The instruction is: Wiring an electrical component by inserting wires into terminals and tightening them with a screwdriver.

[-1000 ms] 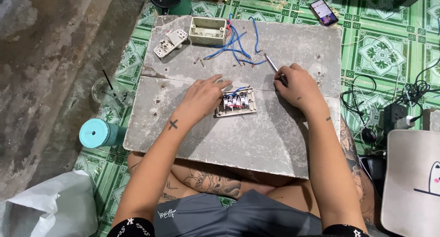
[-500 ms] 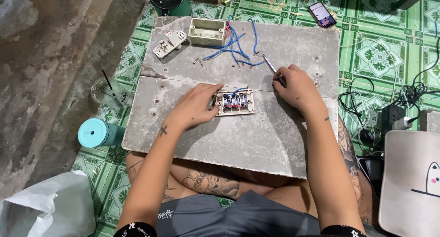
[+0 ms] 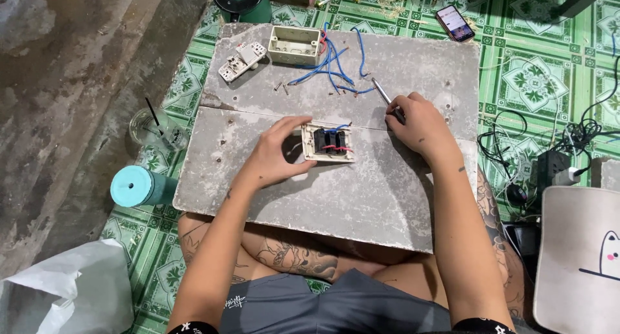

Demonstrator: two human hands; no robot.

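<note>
A white switch plate (image 3: 329, 143) lies back-side up on a grey slab (image 3: 336, 192) across my lap, with short blue and red wires on its terminals. My left hand (image 3: 278, 154) grips its left edge between thumb and fingers. My right hand (image 3: 416, 122) rests to the right of the plate, closed around a screwdriver (image 3: 382, 92) whose metal shaft points up-left. A bunch of loose blue wires (image 3: 332, 66) lies beyond the plate.
At the slab's far edge sit a beige wall box (image 3: 294, 45) and another white switch unit (image 3: 241, 61), with small screws (image 3: 281, 86) nearby. A teal tumbler (image 3: 137, 187) and a clear cup (image 3: 154, 130) stand left. A phone (image 3: 454, 22), cables and a power strip (image 3: 560, 166) lie right.
My left hand has shifted from lying over the switch plate to gripping its left edge, and the plate's back now shows fully. My right hand with the screwdriver has hardly moved.
</note>
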